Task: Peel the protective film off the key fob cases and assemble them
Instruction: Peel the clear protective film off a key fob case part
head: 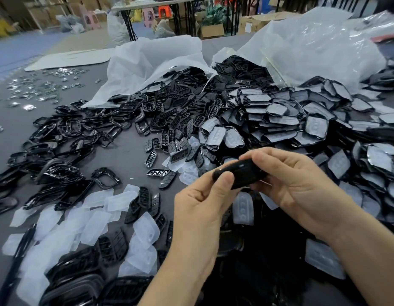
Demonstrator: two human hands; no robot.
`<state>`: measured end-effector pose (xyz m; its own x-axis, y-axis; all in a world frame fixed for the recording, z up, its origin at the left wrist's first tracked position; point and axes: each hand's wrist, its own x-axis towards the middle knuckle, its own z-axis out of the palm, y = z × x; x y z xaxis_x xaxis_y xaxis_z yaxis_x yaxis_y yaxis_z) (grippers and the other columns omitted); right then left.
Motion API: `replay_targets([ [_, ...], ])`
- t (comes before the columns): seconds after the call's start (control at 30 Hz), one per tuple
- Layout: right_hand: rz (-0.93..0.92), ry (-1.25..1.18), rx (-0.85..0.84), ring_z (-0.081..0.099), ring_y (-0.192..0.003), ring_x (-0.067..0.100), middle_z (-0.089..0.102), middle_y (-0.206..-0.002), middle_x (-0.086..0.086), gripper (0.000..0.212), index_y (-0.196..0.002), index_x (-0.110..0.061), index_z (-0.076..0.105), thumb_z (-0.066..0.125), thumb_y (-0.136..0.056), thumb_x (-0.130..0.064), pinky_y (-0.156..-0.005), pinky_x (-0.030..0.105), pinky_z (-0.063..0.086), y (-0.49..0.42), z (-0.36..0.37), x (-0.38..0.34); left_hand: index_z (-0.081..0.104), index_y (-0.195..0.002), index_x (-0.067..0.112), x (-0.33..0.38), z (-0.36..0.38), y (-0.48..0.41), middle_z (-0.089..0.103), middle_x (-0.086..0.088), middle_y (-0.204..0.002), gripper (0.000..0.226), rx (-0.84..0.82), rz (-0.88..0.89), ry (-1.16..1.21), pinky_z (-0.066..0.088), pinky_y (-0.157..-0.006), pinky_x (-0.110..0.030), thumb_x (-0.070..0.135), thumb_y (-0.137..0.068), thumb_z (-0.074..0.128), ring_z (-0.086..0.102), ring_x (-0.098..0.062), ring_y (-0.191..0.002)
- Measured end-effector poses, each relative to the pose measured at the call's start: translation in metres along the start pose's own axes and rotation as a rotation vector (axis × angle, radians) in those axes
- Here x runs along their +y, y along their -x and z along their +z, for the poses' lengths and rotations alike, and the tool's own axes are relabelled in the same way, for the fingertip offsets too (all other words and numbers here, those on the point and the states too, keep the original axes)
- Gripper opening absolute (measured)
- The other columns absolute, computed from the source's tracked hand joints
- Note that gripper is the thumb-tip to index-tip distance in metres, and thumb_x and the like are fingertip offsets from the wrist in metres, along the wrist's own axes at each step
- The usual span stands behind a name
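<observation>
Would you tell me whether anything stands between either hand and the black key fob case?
Nothing visible does: the left hand and right hand both grip the key fob case directly.

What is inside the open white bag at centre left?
The white bag shows black case parts spilling from its mouth; deeper contents are covered by its plastic.

1. Left hand (199, 202) and right hand (295, 184) grip one black key fob case (240, 173) between them.
2. Black case parts (160, 120) and film-covered cases (280, 115) heap on the grey surface (125, 155).
3. Peeled films (96, 217) lie near left.
</observation>
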<state>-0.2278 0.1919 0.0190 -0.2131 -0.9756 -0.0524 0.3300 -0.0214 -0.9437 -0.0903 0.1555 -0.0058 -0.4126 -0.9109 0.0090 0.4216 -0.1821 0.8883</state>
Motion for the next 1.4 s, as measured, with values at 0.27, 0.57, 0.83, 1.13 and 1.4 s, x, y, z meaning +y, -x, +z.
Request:
replay_targets([
  [0.27,0.010,-0.048,0.045,0.063,-0.072,0.012,0.069,-0.075,0.007,0.014,-0.061,-0.014,0.069,0.068,-0.064,-0.027,-0.067,0.019,0.053,-0.002,-0.002,0.003,0.078,-0.090,0.009,0.003,0.000,-0.001,0.074,-0.014,-0.098,0.025,-0.063,-0.201,0.258,0.057,-0.081,-0.026,0.019,-0.072,0.064,0.073,-0.021,-0.088],
  [0.57,0.076,-0.057,0.089,0.054,-0.076,0.018,0.065,-0.079,0.012,0.051,-0.089,0.009,0.062,0.072,-0.058,-0.031,-0.061,0.019,0.046,-0.004,-0.004,0.004,0.078,-0.089,0.009,-0.001,0.002,0.001,0.074,-0.013,-0.097,0.023,-0.072,-0.199,0.254,0.057,-0.080,-0.027,0.018,-0.074,0.063,0.073,-0.020,-0.088],
  [0.83,0.206,-0.194,0.119,0.059,-0.070,0.016,0.069,-0.081,0.014,0.035,-0.073,0.001,0.073,0.075,-0.052,-0.027,-0.050,0.016,0.047,-0.006,-0.002,0.004,0.078,-0.084,0.008,-0.002,0.003,0.001,0.074,-0.015,-0.093,0.023,-0.036,-0.226,0.249,0.057,-0.082,-0.028,0.019,-0.070,0.064,0.073,-0.020,-0.083],
  [1.13,0.149,-0.173,0.069,0.062,-0.062,0.009,0.070,-0.074,0.007,0.030,-0.065,-0.006,0.075,0.071,-0.060,-0.035,-0.054,0.016,0.052,-0.003,-0.005,-0.001,0.077,-0.088,0.006,0.004,0.003,0.002,0.073,-0.018,-0.098,0.026,-0.019,-0.174,0.250,0.057,-0.075,-0.025,0.022,-0.073,0.064,0.073,-0.024,-0.085],
  [1.4,0.057,-0.136,-0.048,0.067,-0.077,0.014,0.071,-0.085,0.012,0.022,-0.075,-0.001,0.074,0.073,-0.059,-0.015,-0.072,0.022,0.056,0.000,-0.006,-0.004,0.079,-0.082,0.012,0.013,-0.002,-0.002,0.075,-0.012,-0.092,0.022,0.002,-0.079,0.220,0.057,-0.075,-0.024,0.020,-0.076,0.059,0.073,-0.017,-0.081],
])
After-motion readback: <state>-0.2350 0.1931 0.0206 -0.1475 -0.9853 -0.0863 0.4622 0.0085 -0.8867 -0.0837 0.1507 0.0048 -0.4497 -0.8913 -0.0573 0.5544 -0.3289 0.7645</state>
